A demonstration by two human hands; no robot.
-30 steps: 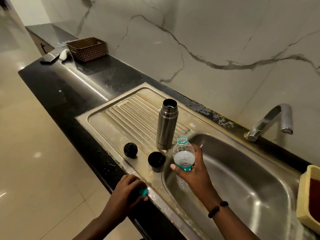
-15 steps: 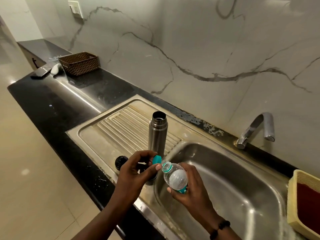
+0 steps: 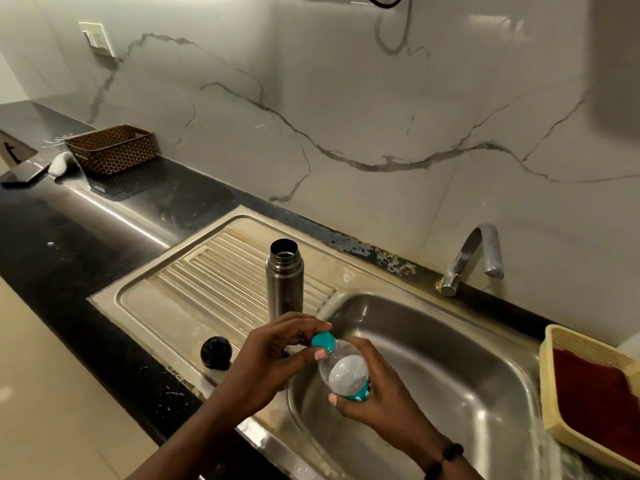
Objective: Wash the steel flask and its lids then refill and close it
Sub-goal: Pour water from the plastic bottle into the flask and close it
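Your left hand [image 3: 273,358] pinched the teal cap [image 3: 323,342] between thumb and fingertips, the cap sitting on the mouth of the plastic bottle [image 3: 344,374]. Your right hand [image 3: 377,400] gripped that bottle around its lower body, fingers curled about the teal label, holding it tilted over the near left edge of the sink basin [image 3: 450,358] in the lower middle of the frame.

The steel flask [image 3: 284,280] stood upright and open-mouthed at the centre of the frame, on the ribbed drainboard [image 3: 207,282], just above your left hand. One black lid [image 3: 216,352] rested on the drainboard to the left of your left hand, apart from the flask. A second lid, if there, was hidden behind your hand.

The tap [image 3: 474,258] rose at the right, against the marble wall. A brown basket [image 3: 112,148] sat on the dark counter [image 3: 69,244] at the upper left, and a yellow tray [image 3: 588,393] lay at the right edge.
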